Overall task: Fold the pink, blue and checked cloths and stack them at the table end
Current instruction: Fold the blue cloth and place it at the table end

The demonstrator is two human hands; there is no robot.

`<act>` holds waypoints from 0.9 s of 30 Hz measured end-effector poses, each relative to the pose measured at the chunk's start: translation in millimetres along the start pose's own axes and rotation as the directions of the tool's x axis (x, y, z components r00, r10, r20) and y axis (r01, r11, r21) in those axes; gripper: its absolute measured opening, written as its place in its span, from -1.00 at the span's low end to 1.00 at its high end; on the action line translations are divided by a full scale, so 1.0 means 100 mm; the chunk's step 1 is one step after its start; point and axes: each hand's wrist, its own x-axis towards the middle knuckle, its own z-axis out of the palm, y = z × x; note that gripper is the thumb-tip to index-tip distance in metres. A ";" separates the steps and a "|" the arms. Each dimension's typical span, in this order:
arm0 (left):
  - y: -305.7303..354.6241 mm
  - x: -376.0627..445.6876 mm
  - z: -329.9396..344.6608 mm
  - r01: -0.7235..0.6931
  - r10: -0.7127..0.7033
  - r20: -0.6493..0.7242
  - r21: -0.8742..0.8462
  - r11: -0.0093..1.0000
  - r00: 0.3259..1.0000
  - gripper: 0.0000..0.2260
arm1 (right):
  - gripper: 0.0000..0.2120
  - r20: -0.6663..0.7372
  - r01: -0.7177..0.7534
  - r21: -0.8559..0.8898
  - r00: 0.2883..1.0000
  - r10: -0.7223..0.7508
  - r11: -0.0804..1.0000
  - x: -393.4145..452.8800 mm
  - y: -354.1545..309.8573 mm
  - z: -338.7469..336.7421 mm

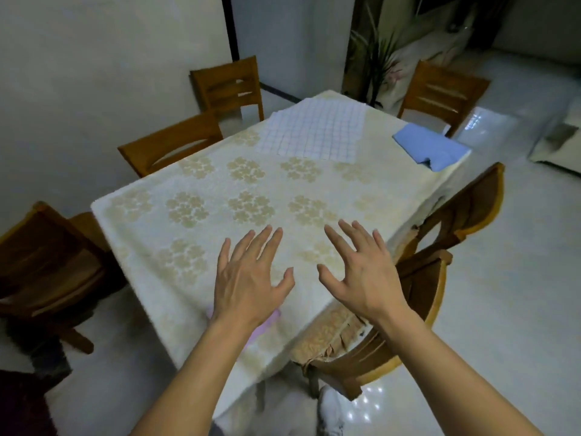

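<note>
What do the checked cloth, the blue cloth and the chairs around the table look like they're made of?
Checked cloth: thin woven fabric, matte, lying flat and limp; probably cotton, though that is a guess.
Blue cloth: soft plain fabric, matte, with a rolled fold at its near edge.
Chairs: wood, warm brown with a slight sheen; slatted backs.

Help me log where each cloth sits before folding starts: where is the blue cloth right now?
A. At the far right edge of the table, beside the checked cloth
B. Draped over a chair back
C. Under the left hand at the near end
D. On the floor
A: the blue cloth lies at the table's far right edge, apart from and to the right of the checked cloth; neither the left hand nor the right hand touches it.
</note>
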 end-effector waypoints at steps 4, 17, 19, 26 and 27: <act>0.34 0.02 0.09 -0.157 0.160 0.048 -0.063 0.986 0.986 -0.38 | -0.32 -0.029 -0.179 -0.032 0.984 0.178 0.983 -0.46 0.21 -0.14; 1.83 -0.13 0.36 -0.584 0.619 0.052 -0.278 0.762 0.783 -0.41 | -0.33 -0.205 -0.623 -0.009 0.766 0.609 0.782 -1.90 0.91 -0.61; 2.03 -0.15 0.40 -0.622 0.660 0.047 -0.289 0.728 0.750 -0.41 | -0.32 -0.231 -0.658 0.000 0.733 0.640 0.753 -2.04 1.00 -0.67; 2.66 -0.16 0.64 -0.689 0.730 0.063 -0.284 0.666 0.680 -0.41 | -0.32 -0.276 -0.733 0.041 0.645 0.712 0.679 -2.42 1.47 -0.75; 2.76 -0.15 0.68 -0.700 0.738 0.057 -0.277 0.658 0.672 -0.42 | -0.32 -0.275 -0.740 0.046 0.637 0.721 0.671 -2.46 1.56 -0.75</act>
